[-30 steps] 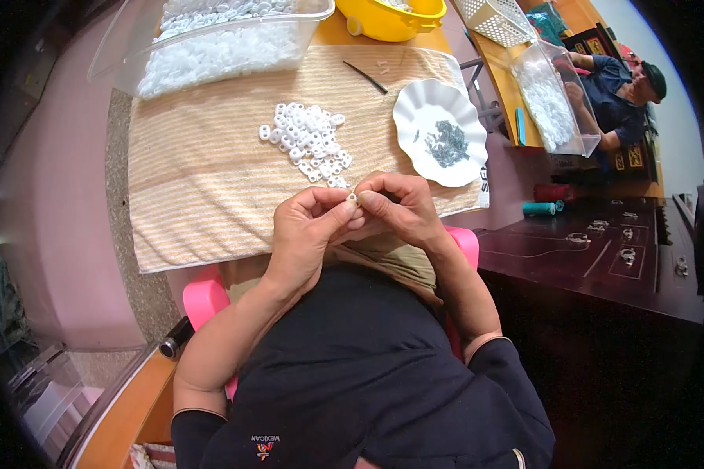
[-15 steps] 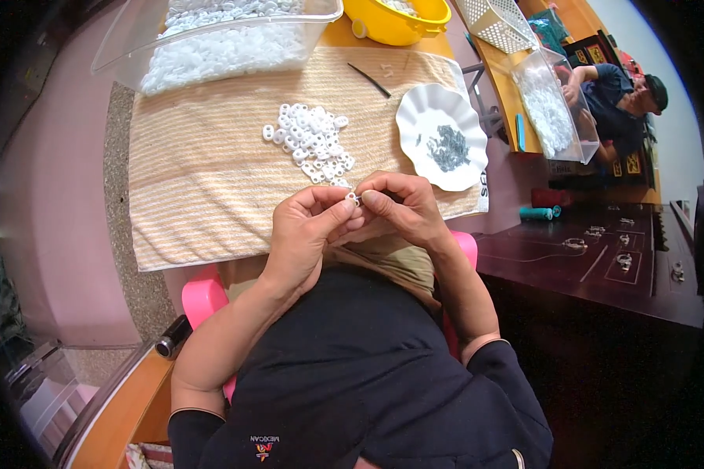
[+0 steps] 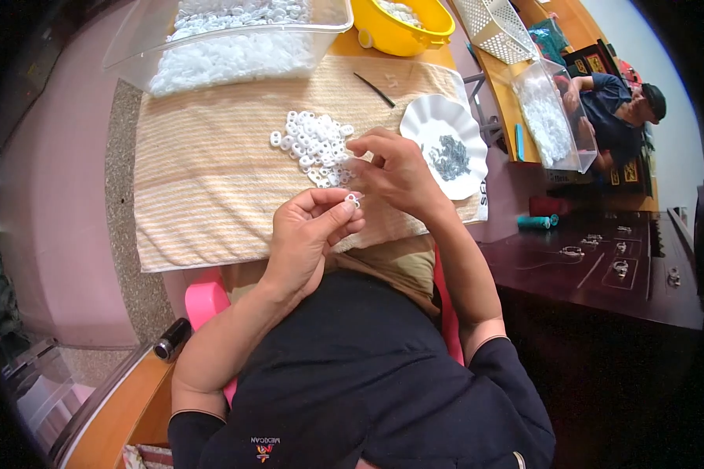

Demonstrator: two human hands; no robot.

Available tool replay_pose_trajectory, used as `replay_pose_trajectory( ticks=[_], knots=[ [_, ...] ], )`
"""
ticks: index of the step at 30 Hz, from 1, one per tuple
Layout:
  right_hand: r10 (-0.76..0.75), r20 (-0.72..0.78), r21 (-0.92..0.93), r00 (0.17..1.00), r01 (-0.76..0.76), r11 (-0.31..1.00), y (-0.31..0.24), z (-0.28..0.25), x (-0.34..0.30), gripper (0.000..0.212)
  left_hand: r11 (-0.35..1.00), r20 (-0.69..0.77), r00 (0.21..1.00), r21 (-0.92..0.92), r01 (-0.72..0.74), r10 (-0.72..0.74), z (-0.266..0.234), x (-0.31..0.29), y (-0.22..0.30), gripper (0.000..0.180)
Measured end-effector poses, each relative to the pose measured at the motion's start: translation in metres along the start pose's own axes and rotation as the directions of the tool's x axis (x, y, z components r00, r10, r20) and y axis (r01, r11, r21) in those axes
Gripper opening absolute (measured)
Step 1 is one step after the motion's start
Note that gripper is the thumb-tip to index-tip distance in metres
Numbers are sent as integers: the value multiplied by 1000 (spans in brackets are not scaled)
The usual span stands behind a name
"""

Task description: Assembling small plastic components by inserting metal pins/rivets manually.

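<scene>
My left hand (image 3: 314, 227) is closed in a pinch on a small white plastic piece with round holes (image 3: 353, 201), held just above the striped towel. Beyond it lies a loose pile of similar white two-holed pieces (image 3: 309, 141). At the right side of that pile hovers my right hand (image 3: 391, 168), thumb and forefinger apart, its fingertips slightly blurred. Whether those fingertips touch any piece is hard to make out. Right of this hand stands a white scalloped plate (image 3: 418, 117) with small dark grey bits (image 3: 450, 156) on it.
A clear bin of white pieces (image 3: 235, 62) stands far left, beside a yellow tub (image 3: 411, 35). A thin black stick (image 3: 374, 89) lies on the striped towel (image 3: 203, 172). At right, a co-worker (image 3: 614, 102) sits by another clear bin (image 3: 547, 117).
My right hand has left the white piece and moved up and to the right, to the pile's edge, with its fingers opening. My left hand stays in place, still pinching the piece.
</scene>
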State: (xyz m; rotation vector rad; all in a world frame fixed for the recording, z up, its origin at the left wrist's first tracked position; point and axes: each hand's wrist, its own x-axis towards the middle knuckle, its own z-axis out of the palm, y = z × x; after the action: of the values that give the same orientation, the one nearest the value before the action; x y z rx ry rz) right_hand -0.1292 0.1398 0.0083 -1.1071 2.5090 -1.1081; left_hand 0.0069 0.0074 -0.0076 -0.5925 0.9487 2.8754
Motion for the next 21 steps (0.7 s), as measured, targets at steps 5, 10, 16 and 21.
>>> replay_pose_trajectory(
  ticks=[5, 10, 16, 21],
  knots=[
    [-87, 49, -183, 995, 95, 979, 1, 8, 7, 20, 1000, -5, 1000, 6, 2, -2, 1, -1, 4, 14],
    [-121, 28, -239, 992, 124, 963, 2, 12, 5, 17, 1000, 7, 1000, -8, 0, 0, 1, -2, 4, 13],
    [-122, -126, -98, 984, 110, 989, 4, 11, -4, 13, 1000, 11, 1000, -19, -4, 4, 1, -1, 4, 12],
    [282, -17, 605, 959, -214, 767, 3, 7, -16, 11, 1000, -8, 1000, -17, -11, 11, 1, -2, 4, 13]
  ],
)
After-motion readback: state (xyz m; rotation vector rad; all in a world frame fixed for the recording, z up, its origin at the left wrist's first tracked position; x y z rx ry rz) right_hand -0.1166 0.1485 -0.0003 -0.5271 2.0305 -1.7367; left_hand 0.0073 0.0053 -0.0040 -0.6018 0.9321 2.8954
